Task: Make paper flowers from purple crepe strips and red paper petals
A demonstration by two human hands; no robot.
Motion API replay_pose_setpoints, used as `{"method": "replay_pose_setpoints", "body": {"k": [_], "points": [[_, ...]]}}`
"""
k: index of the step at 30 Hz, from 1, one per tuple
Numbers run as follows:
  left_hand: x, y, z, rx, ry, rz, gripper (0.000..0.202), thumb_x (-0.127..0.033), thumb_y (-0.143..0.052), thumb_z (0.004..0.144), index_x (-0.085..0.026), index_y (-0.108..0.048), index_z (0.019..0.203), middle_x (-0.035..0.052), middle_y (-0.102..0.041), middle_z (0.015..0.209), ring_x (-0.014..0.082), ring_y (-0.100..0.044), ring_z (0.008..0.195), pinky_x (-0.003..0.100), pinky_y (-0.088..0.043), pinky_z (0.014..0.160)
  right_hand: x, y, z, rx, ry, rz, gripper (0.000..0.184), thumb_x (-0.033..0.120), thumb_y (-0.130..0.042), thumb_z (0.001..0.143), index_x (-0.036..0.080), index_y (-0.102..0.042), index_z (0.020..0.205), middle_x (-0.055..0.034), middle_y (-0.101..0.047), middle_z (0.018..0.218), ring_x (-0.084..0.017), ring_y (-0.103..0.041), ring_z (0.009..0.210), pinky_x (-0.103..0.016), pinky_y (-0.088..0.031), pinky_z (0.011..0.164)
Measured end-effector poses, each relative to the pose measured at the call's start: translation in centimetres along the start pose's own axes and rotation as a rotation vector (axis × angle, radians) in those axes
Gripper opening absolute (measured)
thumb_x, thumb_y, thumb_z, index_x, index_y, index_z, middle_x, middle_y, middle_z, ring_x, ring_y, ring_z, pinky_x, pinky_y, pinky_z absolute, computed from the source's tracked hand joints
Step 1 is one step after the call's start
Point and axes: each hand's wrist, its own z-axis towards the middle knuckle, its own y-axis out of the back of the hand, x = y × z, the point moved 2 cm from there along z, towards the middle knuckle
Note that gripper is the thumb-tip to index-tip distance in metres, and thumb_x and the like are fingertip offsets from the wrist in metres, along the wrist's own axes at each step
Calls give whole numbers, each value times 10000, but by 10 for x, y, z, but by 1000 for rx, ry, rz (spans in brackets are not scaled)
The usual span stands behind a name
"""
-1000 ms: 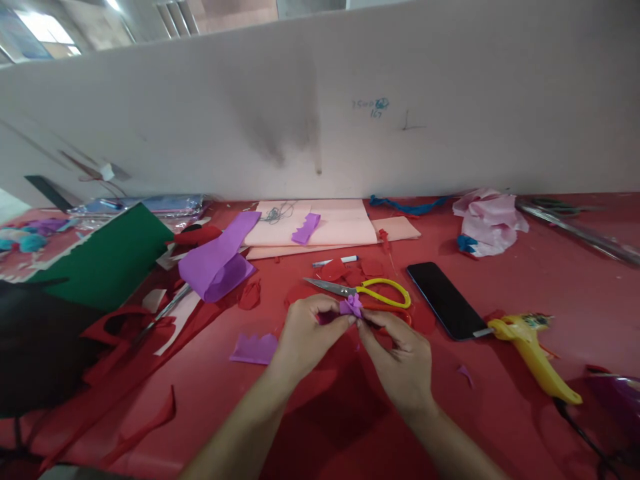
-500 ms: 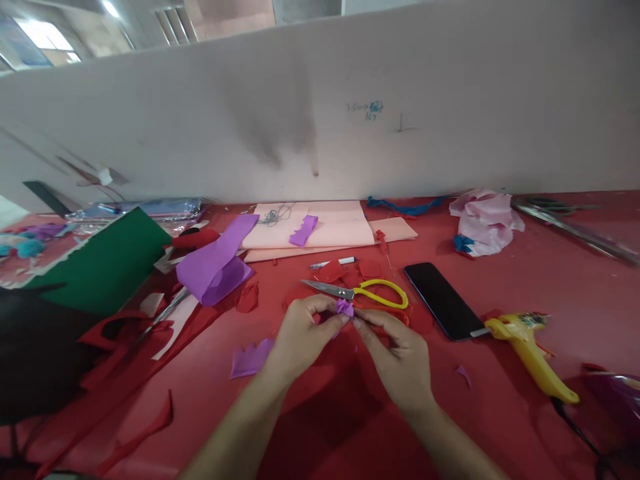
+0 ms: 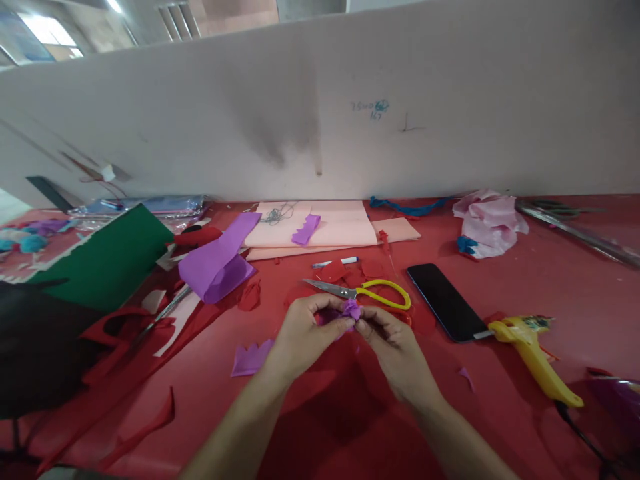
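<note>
A small gathered purple piece (image 3: 352, 309) is held above the red table (image 3: 200, 417), just on the near side of the scissors (image 3: 345, 291). It is pinched between thumb and fingers by the left hand (image 3: 303, 340), and its right side is gripped by the fingertips of the right hand (image 3: 400, 350). To the left, a jagged-edged purple strip (image 3: 250, 360) is partly covered by the left forearm. Beyond the scissors, a pen (image 3: 335, 263) is seen near folded pale pink sheets (image 3: 340, 231). To the right, a phone (image 3: 447, 302) is placed beside a yellow glue gun (image 3: 540, 367).
</note>
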Motion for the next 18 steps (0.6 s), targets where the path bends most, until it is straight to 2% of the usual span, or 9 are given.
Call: {"method": "replay_pose_setpoints", "body": {"k": [4,9,13,16,18], "points": [[-3,-1,0,-8,-56,-8,271,-96,-681,690,-160,-598,940,30,-666,926,148,-610,884,262,-453,806,-3,1,0,-18,14,32,128,344,-630,864,266,-674,955,4,-663,910,-155,-571,846,-298,-447,842],[-2,0,-1,67,-51,25,381,-81,-631,719,-172,-565,1084,29,-650,941,142,-596,858,266,-451,778,-5,2,0,-54,34,24,91,340,-662,839,256,-659,873,18,-635,853,-153,-554,846,-283,-430,826],[-1,4,-1,103,-4,132,303,-181,-708,703,-177,-628,995,37,-672,979,169,-602,887,286,-455,798,-5,3,-1,-70,20,5,107,347,-661,835,249,-655,877,9,-641,857,-162,-563,840,-301,-441,815],[0,4,-1,94,53,183,220,-281,-720,718,-178,-665,905,23,-684,876,167,-603,799,276,-456,721,-3,3,-2,-72,24,-47,124,350,-650,841,240,-661,898,-8,-659,882,-176,-582,852,-321,-453,819],[-1,3,-2,72,60,166,157,-283,-694,744,-176,-677,856,19,-681,824,159,-600,765,267,-453,698,-2,4,-3,-99,27,-96,132,351,-650,838,233,-664,895,-17,-672,889,-185,-596,862,-330,-455,828]]}}
